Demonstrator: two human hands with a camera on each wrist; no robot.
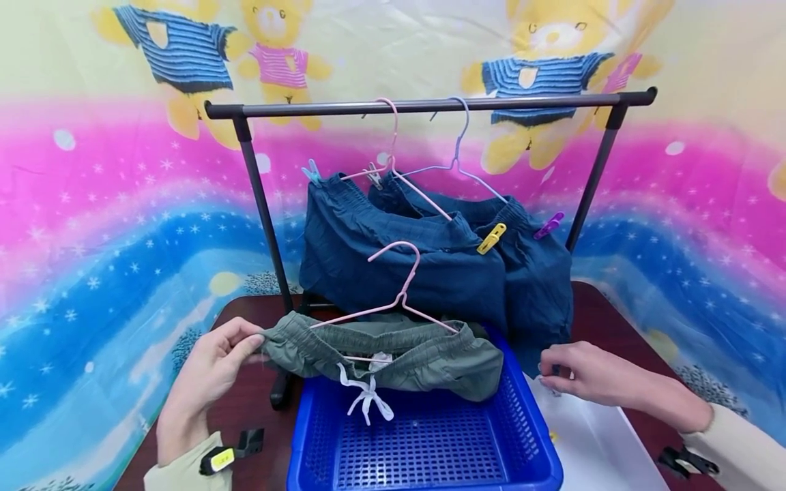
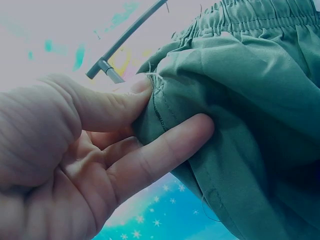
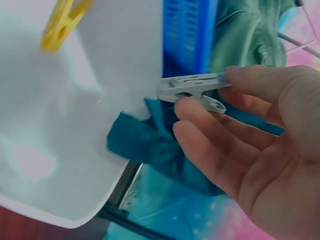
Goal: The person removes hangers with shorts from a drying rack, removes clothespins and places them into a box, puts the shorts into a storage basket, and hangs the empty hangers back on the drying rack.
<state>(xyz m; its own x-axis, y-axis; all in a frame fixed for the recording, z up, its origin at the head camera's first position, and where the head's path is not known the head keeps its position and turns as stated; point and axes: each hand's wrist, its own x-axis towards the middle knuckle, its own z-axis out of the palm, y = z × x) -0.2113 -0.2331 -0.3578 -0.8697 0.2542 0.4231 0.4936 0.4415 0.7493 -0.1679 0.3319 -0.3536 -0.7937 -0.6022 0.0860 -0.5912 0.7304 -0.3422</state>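
Green shorts (image 1: 430, 361) with an elastic waistband and a white drawstring lie over the blue basket, a pink hanger (image 1: 403, 296) set inside the waist. My left hand (image 1: 211, 365) pinches the left end of the waistband; the left wrist view shows thumb and fingers on the green cloth (image 2: 235, 90). Above the white bin, my right hand (image 1: 592, 375) holds a white clothespin (image 3: 192, 87) between thumb and fingers, apart from the shorts.
A dark rack (image 1: 430, 106) carries two dark blue garments (image 1: 393, 273) on hangers with clothespins. Under the shorts stands a blue basket (image 1: 424, 443). Right of it, a white bin (image 1: 589, 436) contains a yellow clothespin (image 3: 62, 30). Everything is on a dark red table (image 1: 260, 416).
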